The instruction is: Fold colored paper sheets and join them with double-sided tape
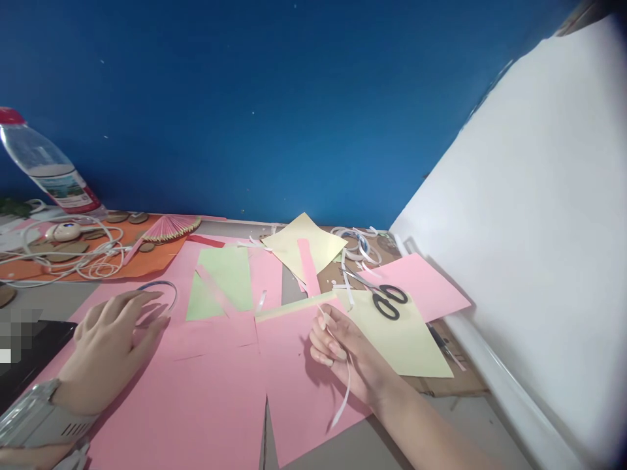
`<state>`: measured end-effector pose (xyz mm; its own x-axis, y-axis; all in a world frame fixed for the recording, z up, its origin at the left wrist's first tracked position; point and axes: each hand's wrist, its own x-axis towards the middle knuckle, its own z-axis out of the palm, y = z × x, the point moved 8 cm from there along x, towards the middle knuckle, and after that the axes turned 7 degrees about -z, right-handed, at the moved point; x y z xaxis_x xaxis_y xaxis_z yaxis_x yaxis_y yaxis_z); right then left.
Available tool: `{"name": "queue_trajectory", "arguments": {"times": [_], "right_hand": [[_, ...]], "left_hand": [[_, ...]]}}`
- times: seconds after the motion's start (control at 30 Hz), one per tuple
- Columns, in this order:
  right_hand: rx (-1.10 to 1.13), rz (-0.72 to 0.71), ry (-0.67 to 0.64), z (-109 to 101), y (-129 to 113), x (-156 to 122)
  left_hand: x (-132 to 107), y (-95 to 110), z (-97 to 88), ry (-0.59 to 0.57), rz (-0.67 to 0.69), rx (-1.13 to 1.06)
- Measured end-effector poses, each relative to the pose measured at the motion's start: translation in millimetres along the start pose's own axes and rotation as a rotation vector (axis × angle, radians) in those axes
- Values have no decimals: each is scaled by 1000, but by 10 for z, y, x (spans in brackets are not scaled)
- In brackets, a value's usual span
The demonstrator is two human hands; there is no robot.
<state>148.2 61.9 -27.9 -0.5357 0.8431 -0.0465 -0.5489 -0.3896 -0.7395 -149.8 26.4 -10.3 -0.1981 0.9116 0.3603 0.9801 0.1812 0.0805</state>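
Observation:
My right hand (337, 346) is closed in a pinch on a thin white paper strip (348, 385), which curls down past the fingers. Beneath it lies a pink sheet (298, 391) with a pale yellow band (296, 307) along its top edge. My left hand (115, 333) rests on a large pink sheet (196, 405), thumb and fingers apart. Its fingertips lie over a thin grey-blue ring (175, 294), perhaps a tape roll, and hide part of it. A light green sheet (223, 281) and a narrow pink strip (308, 267) lie between and beyond the hands.
Black-handled scissors (386, 301) lie on a yellow sheet (406, 346) at right. Curled white strips surround another roll (360, 243). A pink paper fan (171, 227), white cable (105, 258) and bottle (59, 170) stand or lie back left. A black device (34, 359) is beside my left hand.

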Motion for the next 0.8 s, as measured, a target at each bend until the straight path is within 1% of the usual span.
{"name": "queue_trajectory", "arguments": {"times": [0.1,0.17,0.3,0.37,0.5,0.6,0.7,0.8], "right_hand": [[0,-4,7,-9,-2,0],[-11,9,8,-11,16,2],[-30,32,15,-16,59,15],[-28,35,17,-16,66,22],[-11,64,17,-14,78,17],[0,76,-2,2,88,1],[-3,40,-26,30,78,-14],[-29,-4,-50,59,60,-27]], "left_hand": [[0,85,-28,21,70,-57],[-5,128,-26,6,118,-96],[-79,258,61,-109,304,-137],[-119,304,103,-149,369,-140],[-153,367,146,-189,419,-145],[-167,445,110,-182,451,-144],[-146,538,58,-180,468,-129],[-41,644,47,-197,515,-104]]}}
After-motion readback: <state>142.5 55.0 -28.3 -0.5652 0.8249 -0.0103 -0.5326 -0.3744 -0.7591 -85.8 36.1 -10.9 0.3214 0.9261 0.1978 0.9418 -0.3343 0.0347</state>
